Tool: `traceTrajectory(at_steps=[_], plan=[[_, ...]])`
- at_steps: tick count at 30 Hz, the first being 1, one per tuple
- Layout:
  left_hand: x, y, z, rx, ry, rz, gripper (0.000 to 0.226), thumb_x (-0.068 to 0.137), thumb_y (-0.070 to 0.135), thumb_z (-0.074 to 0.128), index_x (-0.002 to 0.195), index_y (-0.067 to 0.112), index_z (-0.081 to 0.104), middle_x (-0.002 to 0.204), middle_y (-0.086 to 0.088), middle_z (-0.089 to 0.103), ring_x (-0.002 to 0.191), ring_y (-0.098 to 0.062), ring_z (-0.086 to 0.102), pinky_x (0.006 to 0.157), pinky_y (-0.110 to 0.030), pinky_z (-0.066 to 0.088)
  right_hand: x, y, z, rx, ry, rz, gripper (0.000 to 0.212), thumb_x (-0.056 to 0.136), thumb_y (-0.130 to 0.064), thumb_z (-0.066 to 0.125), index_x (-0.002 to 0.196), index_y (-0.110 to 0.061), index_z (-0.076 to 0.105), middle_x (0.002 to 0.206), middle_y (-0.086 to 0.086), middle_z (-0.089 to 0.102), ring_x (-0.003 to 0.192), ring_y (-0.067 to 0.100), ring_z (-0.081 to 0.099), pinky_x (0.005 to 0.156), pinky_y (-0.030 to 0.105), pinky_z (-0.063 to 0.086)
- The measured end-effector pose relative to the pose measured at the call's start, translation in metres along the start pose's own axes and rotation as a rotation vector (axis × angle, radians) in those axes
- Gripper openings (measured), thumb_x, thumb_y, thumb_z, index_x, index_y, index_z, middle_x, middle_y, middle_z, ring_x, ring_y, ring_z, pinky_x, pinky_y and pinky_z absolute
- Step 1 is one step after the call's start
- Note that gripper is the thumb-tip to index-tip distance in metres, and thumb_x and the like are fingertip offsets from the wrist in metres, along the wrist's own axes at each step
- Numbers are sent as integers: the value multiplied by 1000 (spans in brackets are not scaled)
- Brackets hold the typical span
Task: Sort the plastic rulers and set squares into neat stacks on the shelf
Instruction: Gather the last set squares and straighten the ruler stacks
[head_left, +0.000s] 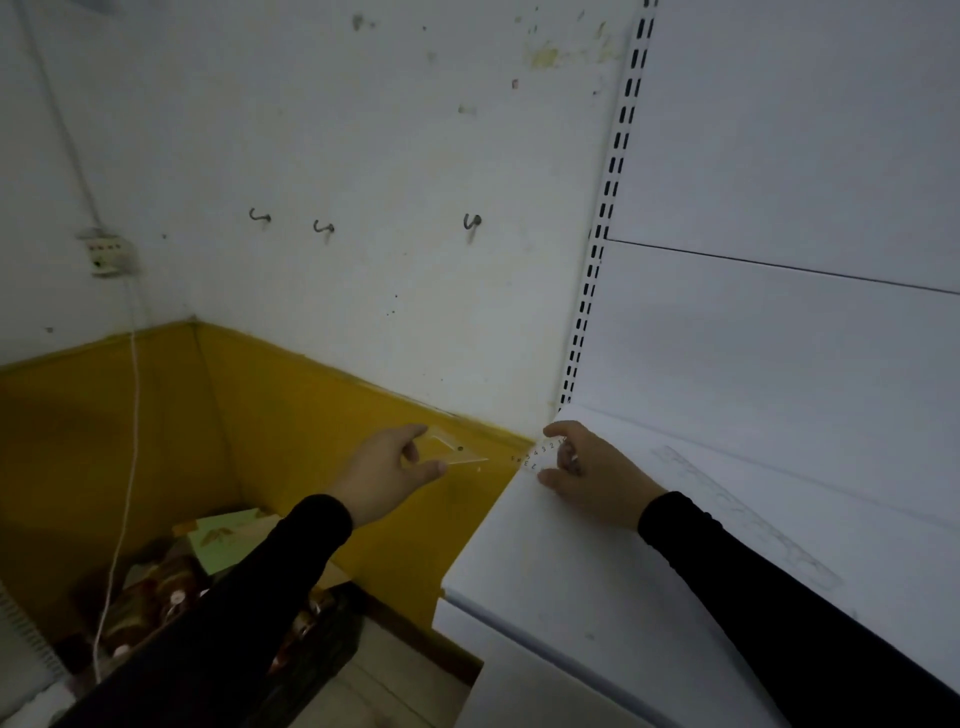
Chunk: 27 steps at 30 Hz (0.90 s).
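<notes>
Both arms are in long black sleeves, plain knit-looking fabric with no logos or stripes that I can make out. The cuffs end snug at the wrists. The left hand (387, 470) and right hand (597, 470) are bare, no gloves, no watch. Right sleeve (779, 587) bunches slightly near the cuff.

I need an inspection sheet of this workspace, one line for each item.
Surface: white shelf, mostly bare.
Job's things: clear set square held off the shelf; clear ruler end at the shelf's corner; long clear ruler lying flat on the shelf.
Clutter: box of bottles on the floor.
Grips: left hand pinches the set square; right hand pinches the ruler end.
Cables: white cord hanging from wall socket.
Surroundings: white and yellow wall, three hooks.
</notes>
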<state>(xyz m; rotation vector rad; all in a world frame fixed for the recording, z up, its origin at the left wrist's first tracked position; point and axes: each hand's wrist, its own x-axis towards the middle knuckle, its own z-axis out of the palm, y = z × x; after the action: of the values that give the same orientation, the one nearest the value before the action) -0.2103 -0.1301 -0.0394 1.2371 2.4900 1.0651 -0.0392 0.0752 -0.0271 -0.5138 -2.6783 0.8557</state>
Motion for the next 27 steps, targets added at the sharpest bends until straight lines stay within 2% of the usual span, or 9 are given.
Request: traceTrajectory(at_steps=[2, 5, 8, 11, 15, 17, 22, 27], plan=[[5, 7, 5, -11, -14, 37, 67, 89, 47, 58, 146, 23, 32, 103, 6, 50, 82, -9, 52, 76, -29, 44, -10, 6, -8, 21, 46, 57, 56, 77, -31, 72, 122, -25, 40, 81, -5, 47, 70, 11, 49, 73, 27, 43], [15, 21, 14, -30, -40, 98, 66, 88, 48, 58, 145, 23, 36, 100, 7, 50, 81, -8, 52, 74, -28, 44, -31, 14, -20, -3, 153, 103, 61, 77, -31, 73, 126, -23, 39, 82, -6, 50, 71, 10, 52, 74, 26, 44], [24, 41, 27, 0, -76, 193, 65, 88, 49, 57, 144, 23, 36, 101, 8, 50, 81, -6, 49, 74, -23, 37, -59, 19, -33, -15, 252, 162, 68, 75, -32, 74, 131, -25, 35, 85, -8, 56, 70, 5, 54, 69, 19, 42], [31, 65, 46, 24, -119, 292, 65, 87, 49, 58, 142, 21, 38, 101, 7, 49, 81, -7, 47, 76, -22, 35, -93, 22, -48, -22, 313, 257, 70, 70, -35, 79, 128, -26, 40, 82, -10, 57, 69, 2, 54, 66, 14, 40], [33, 98, 77, 13, -196, 454, 65, 84, 47, 63, 139, 20, 41, 100, 7, 51, 79, -7, 45, 78, -21, 34, -146, 28, -61, -77, 397, 380, 77, 72, -42, 76, 137, -25, 39, 85, -9, 57, 71, 2, 54, 70, 12, 40], [30, 115, 92, -22, -230, 510, 63, 83, 46, 65, 137, 20, 44, 99, 8, 52, 78, -5, 44, 78, -20, 33, -174, 30, -67, -117, 445, 448, 81, 75, -47, 72, 142, -23, 34, 89, -8, 57, 76, 6, 55, 76, 17, 43], [5, 161, 122, -74, -283, 621, 60, 83, 45, 66, 134, 21, 46, 101, 10, 52, 77, -1, 45, 78, -18, 32, -241, 32, -84, -251, 479, 569, 66, 82, -47, 64, 131, -10, 40, 107, -4, 54, 82, 19, 57, 82, 30, 45], [-32, 205, 147, -105, -276, 667, 59, 81, 44, 69, 133, 21, 49, 98, 15, 54, 76, 2, 49, 77, -18, 35, -301, 43, -107, -266, 581, 603, 60, 80, -44, 68, 126, -13, 44, 121, -4, 56, 86, 15, 61, 80, 26, 45]])
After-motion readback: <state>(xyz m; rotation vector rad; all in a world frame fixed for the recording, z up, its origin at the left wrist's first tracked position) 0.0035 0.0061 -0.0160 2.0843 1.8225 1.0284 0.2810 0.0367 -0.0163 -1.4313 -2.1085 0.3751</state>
